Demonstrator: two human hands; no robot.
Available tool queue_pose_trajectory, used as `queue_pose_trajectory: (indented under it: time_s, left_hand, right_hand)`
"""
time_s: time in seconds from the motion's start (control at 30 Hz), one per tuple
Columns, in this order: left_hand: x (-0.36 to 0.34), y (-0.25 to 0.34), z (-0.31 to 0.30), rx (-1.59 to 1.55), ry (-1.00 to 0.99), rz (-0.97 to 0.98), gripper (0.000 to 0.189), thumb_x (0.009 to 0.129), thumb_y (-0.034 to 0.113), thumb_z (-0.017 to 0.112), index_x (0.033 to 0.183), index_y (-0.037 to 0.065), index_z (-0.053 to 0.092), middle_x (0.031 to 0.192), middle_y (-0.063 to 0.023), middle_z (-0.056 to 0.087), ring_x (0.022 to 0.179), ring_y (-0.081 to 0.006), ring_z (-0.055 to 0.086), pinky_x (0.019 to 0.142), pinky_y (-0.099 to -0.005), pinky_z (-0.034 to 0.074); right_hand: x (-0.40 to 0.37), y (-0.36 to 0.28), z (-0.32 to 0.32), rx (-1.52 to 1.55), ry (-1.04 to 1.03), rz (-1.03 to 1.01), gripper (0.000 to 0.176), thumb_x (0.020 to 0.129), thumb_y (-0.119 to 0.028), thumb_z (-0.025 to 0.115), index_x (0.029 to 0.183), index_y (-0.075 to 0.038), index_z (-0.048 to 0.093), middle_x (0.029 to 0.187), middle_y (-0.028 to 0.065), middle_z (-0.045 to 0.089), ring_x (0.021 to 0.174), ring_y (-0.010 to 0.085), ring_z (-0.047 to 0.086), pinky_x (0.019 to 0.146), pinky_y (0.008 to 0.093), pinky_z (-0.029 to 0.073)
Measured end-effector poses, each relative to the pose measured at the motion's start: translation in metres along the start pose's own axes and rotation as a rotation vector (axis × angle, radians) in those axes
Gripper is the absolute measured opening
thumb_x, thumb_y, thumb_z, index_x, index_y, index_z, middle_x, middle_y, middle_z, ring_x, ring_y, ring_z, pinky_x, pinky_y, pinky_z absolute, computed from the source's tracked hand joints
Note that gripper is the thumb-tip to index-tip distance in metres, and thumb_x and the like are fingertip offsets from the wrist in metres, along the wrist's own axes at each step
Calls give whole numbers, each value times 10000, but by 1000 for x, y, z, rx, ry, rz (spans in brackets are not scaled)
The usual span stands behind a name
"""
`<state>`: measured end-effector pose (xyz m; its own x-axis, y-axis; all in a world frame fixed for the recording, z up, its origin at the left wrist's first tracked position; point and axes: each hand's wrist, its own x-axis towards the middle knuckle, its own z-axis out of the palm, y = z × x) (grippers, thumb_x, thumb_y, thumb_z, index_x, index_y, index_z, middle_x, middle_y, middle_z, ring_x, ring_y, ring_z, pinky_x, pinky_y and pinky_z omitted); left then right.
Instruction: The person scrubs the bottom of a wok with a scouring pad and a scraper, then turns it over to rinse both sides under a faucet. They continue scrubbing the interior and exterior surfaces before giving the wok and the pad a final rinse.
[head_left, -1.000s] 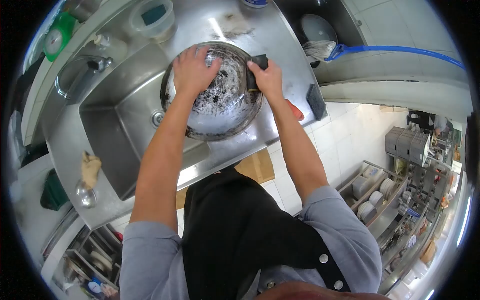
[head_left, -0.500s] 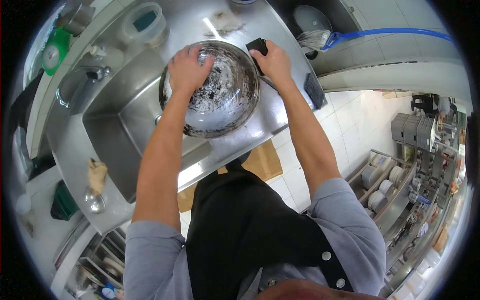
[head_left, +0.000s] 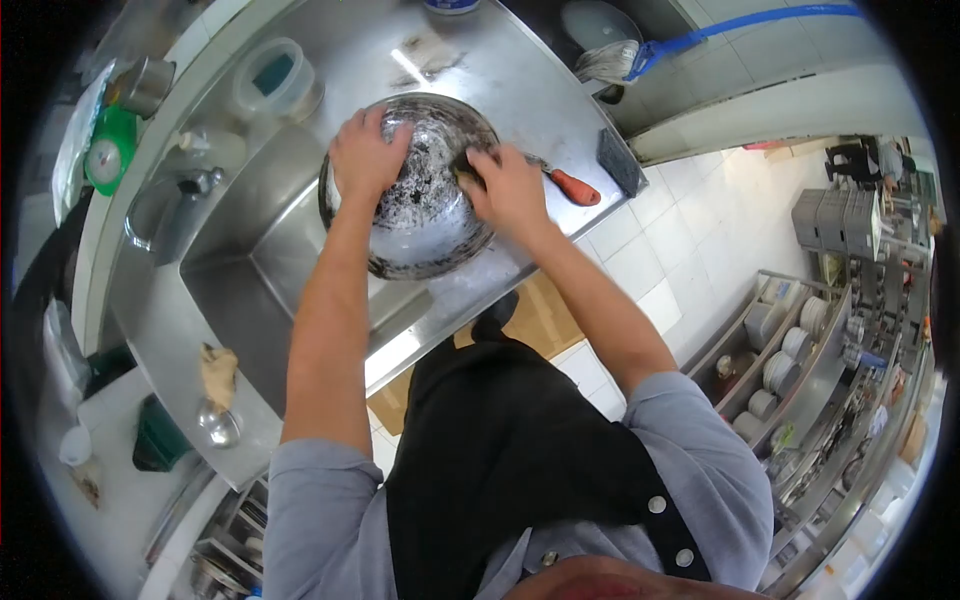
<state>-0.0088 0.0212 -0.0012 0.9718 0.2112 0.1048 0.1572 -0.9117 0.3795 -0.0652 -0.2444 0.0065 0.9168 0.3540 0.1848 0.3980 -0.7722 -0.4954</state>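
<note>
A large round metal pan (head_left: 420, 235), its surface streaked with black burnt marks, lies on the steel counter and partly over the sink edge. My left hand (head_left: 368, 155) rests on its upper left side, fingers spread and thumb apart. On the right part of the pan, my right hand (head_left: 508, 195) presses a black scouring pad (head_left: 464, 168) against the metal; the fingers cover most of the pad. Just right of this hand lies a tool with a red handle (head_left: 575, 187), its metal end partly hidden. A dark grey block (head_left: 622, 163) sits at the counter's right edge.
The steel sink (head_left: 240, 275) is left of the pan, with a tap (head_left: 200, 182) behind it. A clear plastic tub (head_left: 285, 85) stands at the back. A metal ball-like item (head_left: 218, 425) lies front left. A blue-handled mop or brush (head_left: 720, 35) is at upper right.
My right hand has moved left with the black pad, from beside the pan onto its surface. The red handle has come into sight. My left hand stays on the pan.
</note>
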Motion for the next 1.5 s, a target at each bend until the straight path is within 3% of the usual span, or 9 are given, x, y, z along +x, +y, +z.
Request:
queue_pose_trajectory:
  time_s: [0.13,0.27,0.5,0.63,0.8,0.9,1.07,1.3,1.5]
  left_hand:
    - [0,-2,8,35,54,3,681,1039,613,647,1549,163,689,1599,-161,641,1505,-377,564,1288,-550,368]
    - [-3,-2,4,39,47,13,687,1044,624,641,1551,163,688,1600,-185,641,1506,-390,571,1277,-546,396]
    - [-3,-1,4,74,42,17,682,1048,640,644,1545,176,699,1604,-217,647,1495,-418,592,1253,-530,455]
    - [0,-1,1,75,18,17,692,1047,640,648,1557,176,691,1626,-205,636,1513,-407,583,1262,-528,448]
    - [-2,-5,11,60,66,38,669,1031,609,661,1519,153,710,1559,-181,671,1462,-390,609,1236,-544,442]
    - [1,-2,5,32,100,46,653,1029,600,667,1493,145,725,1531,-176,689,1442,-397,621,1225,-541,455]
    - [2,-3,5,31,76,40,651,1029,601,665,1480,136,731,1529,-180,693,1426,-406,632,1211,-539,470]
    - [-4,-2,5,76,76,42,661,1034,618,659,1498,153,728,1533,-194,698,1425,-418,641,1211,-528,487]
    - [1,-2,3,61,72,42,669,1032,618,659,1501,145,725,1520,-200,698,1419,-415,640,1205,-530,487]
  right_hand:
    - [-76,-21,5,55,27,107,498,1017,-382,795,1431,-113,727,1354,262,639,1216,455,667,924,561,599]
    - [11,-3,-3,-112,28,161,458,1057,-366,748,1437,-112,713,1323,231,638,1216,436,658,868,553,627]
    - [-53,-25,1,-75,22,78,495,1030,-366,768,1454,-123,690,1326,211,634,1143,404,683,819,517,631]
    - [7,-5,7,-80,61,168,471,1050,-358,759,1434,-86,736,1318,221,648,1149,415,685,865,538,610]
    - [-73,-22,16,21,102,57,444,1012,-279,799,1394,-59,741,1370,259,642,1183,437,682,927,554,603]
    - [-3,-14,8,60,191,106,459,1006,-275,812,1396,-44,741,1404,261,636,1213,460,672,966,552,600]
    - [-81,-20,25,120,165,40,448,1005,-262,814,1386,-38,742,1392,253,647,1212,467,670,950,543,604]
    - [9,8,25,134,224,117,438,1013,-277,803,1377,-39,747,1337,214,668,1183,443,675,923,545,606]
    - [-33,-12,15,99,194,3,422,1043,-314,770,1361,-37,758,1313,225,676,1175,438,681,918,528,604]
